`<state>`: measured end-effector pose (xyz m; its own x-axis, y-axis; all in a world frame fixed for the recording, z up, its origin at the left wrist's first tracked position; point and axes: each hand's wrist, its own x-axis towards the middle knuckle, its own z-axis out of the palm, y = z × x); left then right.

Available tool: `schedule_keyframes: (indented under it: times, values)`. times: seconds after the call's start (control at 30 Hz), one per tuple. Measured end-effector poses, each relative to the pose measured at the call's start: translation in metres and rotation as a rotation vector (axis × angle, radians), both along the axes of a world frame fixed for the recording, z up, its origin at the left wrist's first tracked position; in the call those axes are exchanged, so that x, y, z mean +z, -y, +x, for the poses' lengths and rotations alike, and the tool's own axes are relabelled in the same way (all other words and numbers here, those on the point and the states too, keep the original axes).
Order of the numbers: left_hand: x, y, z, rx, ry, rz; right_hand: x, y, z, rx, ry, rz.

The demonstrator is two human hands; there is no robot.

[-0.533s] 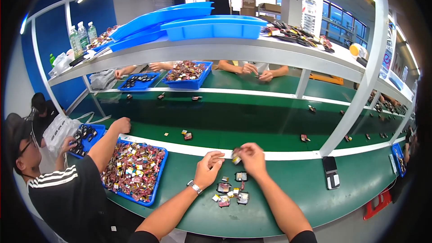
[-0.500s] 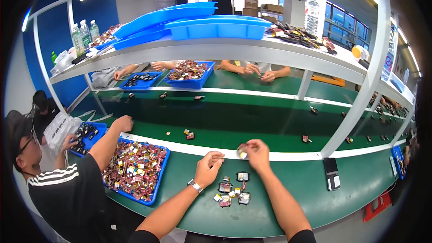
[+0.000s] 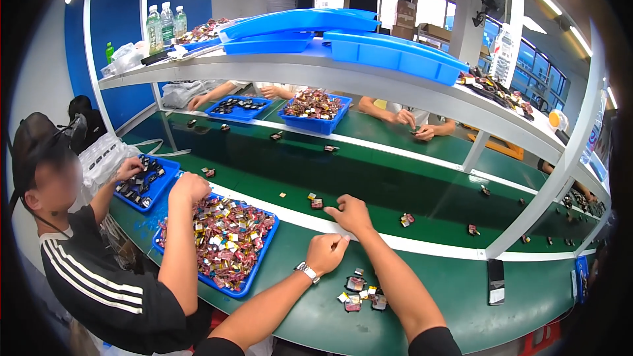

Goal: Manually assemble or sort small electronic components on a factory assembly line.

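Note:
My right hand (image 3: 351, 214) reaches over the near white rail to the green belt, fingers apart, holding nothing I can see. Just left of its fingertips lies a small reddish circuit module (image 3: 316, 203) with a yellow-white tag. Close to the rail, my left hand (image 3: 326, 254) is closed with curled fingers; whether it holds anything is hidden. A watch circles that wrist. Between my forearms, several black-framed modules (image 3: 355, 283) and yellow-white pieces lie on the green table. Another module (image 3: 407, 219) rests on the belt to the right of my right hand.
At left, a blue tray (image 3: 269, 250) heaped with modules sits beside a co-worker's arm; another blue tray (image 3: 173, 170) holds black parts. A phone-like black device (image 3: 496, 282) lies on the right. Overhead runs a shelf (image 3: 264, 66) carrying blue trays; its slanted post (image 3: 527, 204) stands at right.
My right hand has let go of the module it held and moved left over the belt. A module now lies on the belt right of it. The view has swung left.

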<state>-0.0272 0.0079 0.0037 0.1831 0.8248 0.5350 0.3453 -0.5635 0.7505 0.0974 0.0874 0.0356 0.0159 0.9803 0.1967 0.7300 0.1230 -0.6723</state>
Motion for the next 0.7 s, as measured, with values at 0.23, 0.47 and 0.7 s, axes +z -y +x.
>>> schedule_keyframes:
  times: [0.23, 0.47, 0.7]
  values:
    - [-0.001, -0.004, 0.002, -0.003, 0.171, -0.116, -0.025, -0.035, -0.03, -0.039, 0.165, 0.15]
    - [-0.003, -0.002, -0.007, -0.015, 0.066, -0.12, -0.005, 0.051, 0.051, 0.022, -0.027, 0.304]
    - [0.013, 0.007, 0.012, -0.455, 0.202, -0.616, -0.002, 0.165, 0.081, 0.101, -0.087, 0.253]
